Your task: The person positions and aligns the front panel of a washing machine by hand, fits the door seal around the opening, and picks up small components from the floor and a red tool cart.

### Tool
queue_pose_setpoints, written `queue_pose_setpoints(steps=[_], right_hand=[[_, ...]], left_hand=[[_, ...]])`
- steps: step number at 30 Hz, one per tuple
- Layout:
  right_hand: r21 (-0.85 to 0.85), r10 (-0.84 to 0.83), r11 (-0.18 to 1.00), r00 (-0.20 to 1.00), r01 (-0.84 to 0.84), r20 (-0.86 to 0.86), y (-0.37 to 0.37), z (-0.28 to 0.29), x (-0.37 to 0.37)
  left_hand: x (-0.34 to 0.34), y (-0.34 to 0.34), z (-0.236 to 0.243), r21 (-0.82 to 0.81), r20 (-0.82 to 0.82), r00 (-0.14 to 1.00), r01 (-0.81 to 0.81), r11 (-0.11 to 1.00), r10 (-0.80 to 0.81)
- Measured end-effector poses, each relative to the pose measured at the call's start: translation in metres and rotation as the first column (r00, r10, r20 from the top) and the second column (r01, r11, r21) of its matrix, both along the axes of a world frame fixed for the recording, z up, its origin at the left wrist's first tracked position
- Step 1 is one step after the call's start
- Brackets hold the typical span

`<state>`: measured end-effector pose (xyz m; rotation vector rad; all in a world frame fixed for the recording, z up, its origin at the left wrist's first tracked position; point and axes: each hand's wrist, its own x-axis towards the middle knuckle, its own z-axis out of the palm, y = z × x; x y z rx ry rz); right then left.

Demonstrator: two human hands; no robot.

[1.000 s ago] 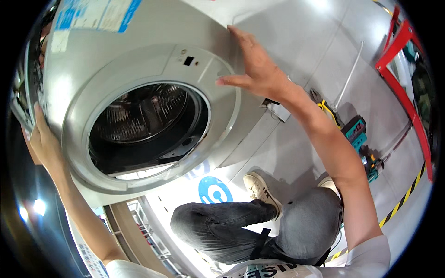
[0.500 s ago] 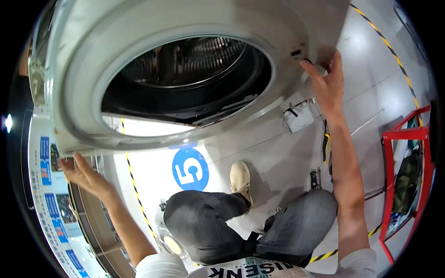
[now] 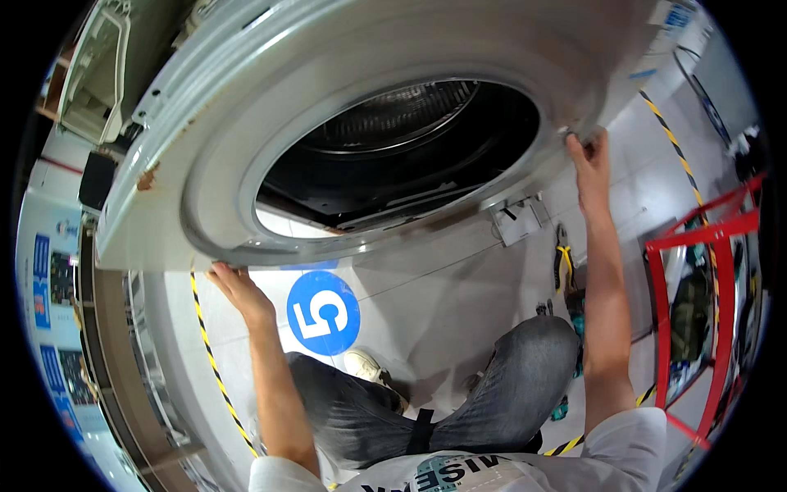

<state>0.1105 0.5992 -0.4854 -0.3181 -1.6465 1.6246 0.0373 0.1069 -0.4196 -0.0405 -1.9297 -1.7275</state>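
A large pale grey washing machine front panel (image 3: pixel 225 184) with a wide round opening fills the upper middle, tilted toward me. Through the opening shows a metal drum (image 3: pixel 393 123) with a dark surround. My left hand (image 3: pixel 239 293) has its fingers curled on the panel's lower edge, the fingertips partly hidden. At the right edge, my right hand (image 3: pixel 592 168) pinches the panel between thumb and fingers. A rust patch marks the panel's left side.
On the floor lie yellow-and-black-handled pliers (image 3: pixel 563 258) and a small white square part (image 3: pixel 518 220). A red-framed rack (image 3: pixel 721 271) stands right. Shelving (image 3: pixel 119 353) lines the left. Striped tape (image 3: pixel 215 365) and a blue disc marking (image 3: pixel 324 313) are on the floor.
The panel has shifted right and tilted, exposing its upper left edge. My left hand has moved right along with its lower edge, fingers now curled. My right hand has moved slightly lower, now pinching the edge.
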Motion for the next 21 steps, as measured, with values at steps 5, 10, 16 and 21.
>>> queue_pose_setpoints(steps=[5,10,16,21], right_hand=[[0.05,0.034,0.998,0.969,-0.047,0.244,-0.002,0.027,0.002],[0.006,0.023,1.0,0.948,-0.027,0.318,0.001,0.031,-0.004],[-0.075,-0.115,0.988,0.97,0.134,0.216,-0.015,0.023,-0.012],[-0.099,-0.151,0.981,0.975,0.169,0.163,-0.029,0.024,-0.023]], left_hand=[[-0.004,0.019,0.0,-0.01,-0.056,0.988,-0.144,0.99,0.143],[-0.007,0.037,-0.001,-0.127,-0.139,0.968,-0.229,0.965,0.211],[-0.021,0.04,-0.009,-0.141,-0.147,0.963,-0.246,0.959,0.226],[-0.026,0.032,0.011,-0.102,-0.12,0.976,-0.194,0.976,0.182]])
